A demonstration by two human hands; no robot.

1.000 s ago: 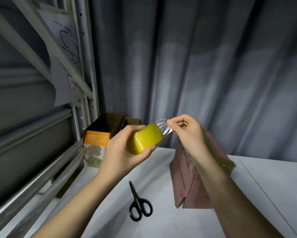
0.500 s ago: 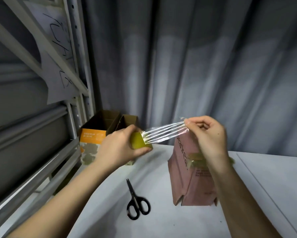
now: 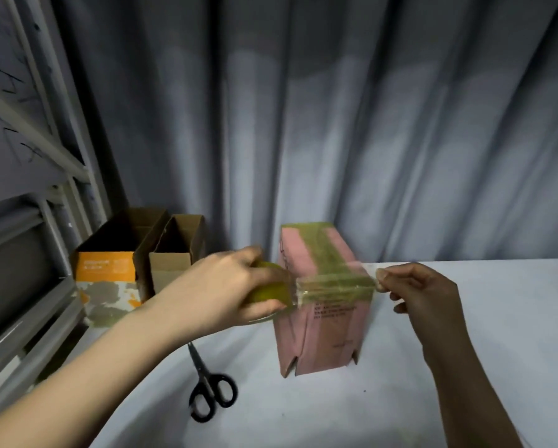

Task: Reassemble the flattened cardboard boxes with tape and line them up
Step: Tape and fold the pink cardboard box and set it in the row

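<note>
Pink box [image 3: 323, 305] stands mid-worktop, top seam taped. Taping step in hand: left hand [image 3: 219, 289] grips the roll [image 3: 268, 291], right hand [image 3: 423, 292] pinches the strip [image 3: 336, 284] drawn taut before the box. Next, judged: press down, then cut with scissors [image 3: 210, 389] near the front edge.

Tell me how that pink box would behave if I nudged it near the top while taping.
The pink box stands tall on a narrow base, so it would probably tip or slide. It looks like thin cardboard, likely light. Neither the left hand nor the right hand steadies it.
</note>
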